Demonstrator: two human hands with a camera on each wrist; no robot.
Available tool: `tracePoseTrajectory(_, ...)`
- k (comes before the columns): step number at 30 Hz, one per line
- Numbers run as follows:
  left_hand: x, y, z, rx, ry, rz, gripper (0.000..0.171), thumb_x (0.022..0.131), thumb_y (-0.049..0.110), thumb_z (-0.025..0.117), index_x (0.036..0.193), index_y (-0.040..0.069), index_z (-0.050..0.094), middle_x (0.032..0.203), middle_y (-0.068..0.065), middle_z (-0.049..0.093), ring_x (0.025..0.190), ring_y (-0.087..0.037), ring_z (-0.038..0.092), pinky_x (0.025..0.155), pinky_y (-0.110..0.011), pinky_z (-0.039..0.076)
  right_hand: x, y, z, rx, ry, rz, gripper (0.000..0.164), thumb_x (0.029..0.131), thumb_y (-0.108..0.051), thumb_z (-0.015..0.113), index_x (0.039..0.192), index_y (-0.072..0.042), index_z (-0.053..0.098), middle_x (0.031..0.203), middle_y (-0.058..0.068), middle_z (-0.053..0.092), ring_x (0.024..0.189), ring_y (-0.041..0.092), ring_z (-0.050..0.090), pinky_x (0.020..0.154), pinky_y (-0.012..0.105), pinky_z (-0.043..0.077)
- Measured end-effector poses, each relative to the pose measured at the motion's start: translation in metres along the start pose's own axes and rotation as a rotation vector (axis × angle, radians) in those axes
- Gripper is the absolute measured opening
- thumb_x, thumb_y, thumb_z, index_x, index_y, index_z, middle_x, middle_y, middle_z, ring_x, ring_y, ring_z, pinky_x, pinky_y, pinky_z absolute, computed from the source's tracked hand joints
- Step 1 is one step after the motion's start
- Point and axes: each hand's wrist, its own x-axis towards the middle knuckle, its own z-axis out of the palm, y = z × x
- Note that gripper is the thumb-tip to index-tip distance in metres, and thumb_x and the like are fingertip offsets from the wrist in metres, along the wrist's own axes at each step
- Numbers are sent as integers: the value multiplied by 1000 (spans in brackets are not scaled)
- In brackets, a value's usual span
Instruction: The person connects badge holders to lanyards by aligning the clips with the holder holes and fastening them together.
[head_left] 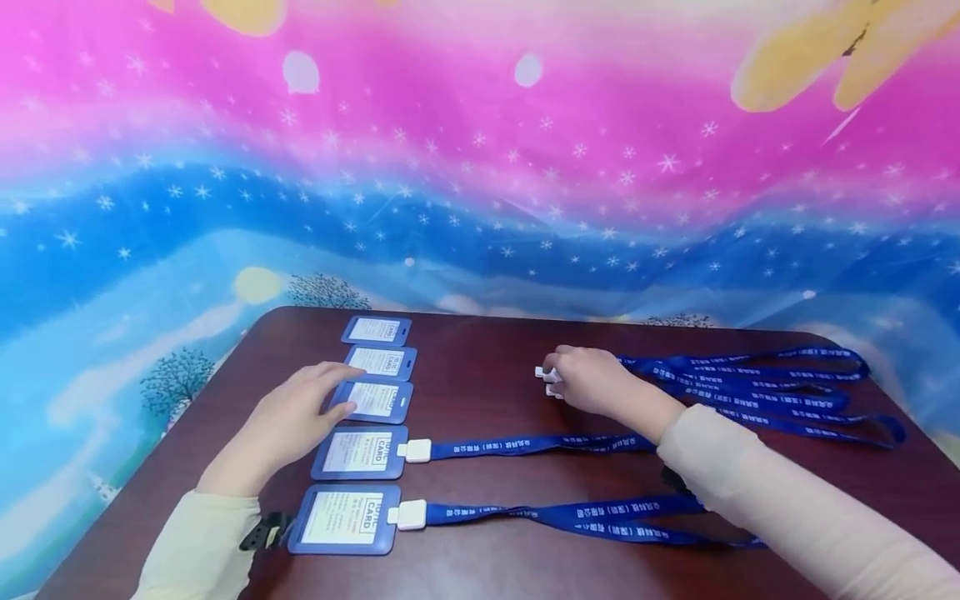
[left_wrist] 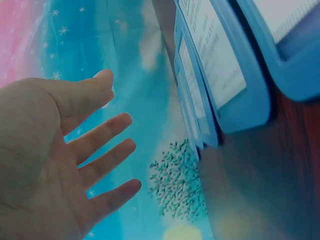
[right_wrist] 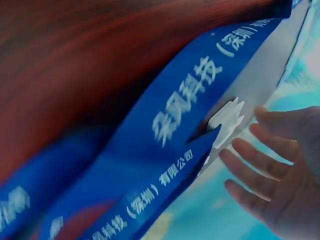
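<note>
Has left hand (head_left: 287, 418) loose near left cards (head_left: 384, 402) and right hand (head_left: 592, 381) spread by white clips (right_wrist: 226, 122); could tangle bunched far-right straps (head_left: 705, 385) by tugging.

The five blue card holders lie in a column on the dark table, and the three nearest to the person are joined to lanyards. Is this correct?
Not quite: the head view shows only the two nearest card holders joined to lanyards; the third holder has no lanyard on it. The five do lie in a column on the dark table.
</note>
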Motion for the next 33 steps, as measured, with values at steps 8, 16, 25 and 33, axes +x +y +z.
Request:
tracePoseTrajectory(8,12,4,2,-27,-36,10,47,86,25,67,131,21,53,133,-12,50,126,-36,39,95,-60,35,-4,-1,-23,192,-122,221,33,87,-23,67,116,-8,63,110,10,63,93,22,58,82,45,47)
tracePoseTrajectory(16,22,1,14,-5,-42,28,45,86,27,67,129,20,55,130,-9,53,124,-34,43,94,-57,38,-10,0,-21,385,-126,337,25,86,-15,66,110,-6,65,108,11,62,84,19,56,78,41,49)
tracePoseTrajectory(25,20,-9,13,56,-15,66,43,86,24,67,126,16,57,128,-14,54,120,-35,45,94,-56,38,-13,2,3,393,-93,346,22,84,-7,67,105,-7,66,108,11,61,84,21,54,77,39,49)
tracePoseTrajectory(33,25,-13,3,73,-3,78,40,87,22,66,125,12,58,127,-16,54,120,-37,45,95,-56,37,-9,3,-2,328,-78,338,22,81,-15,72,101,-8,67,104,10,62,85,21,55,82,42,48)
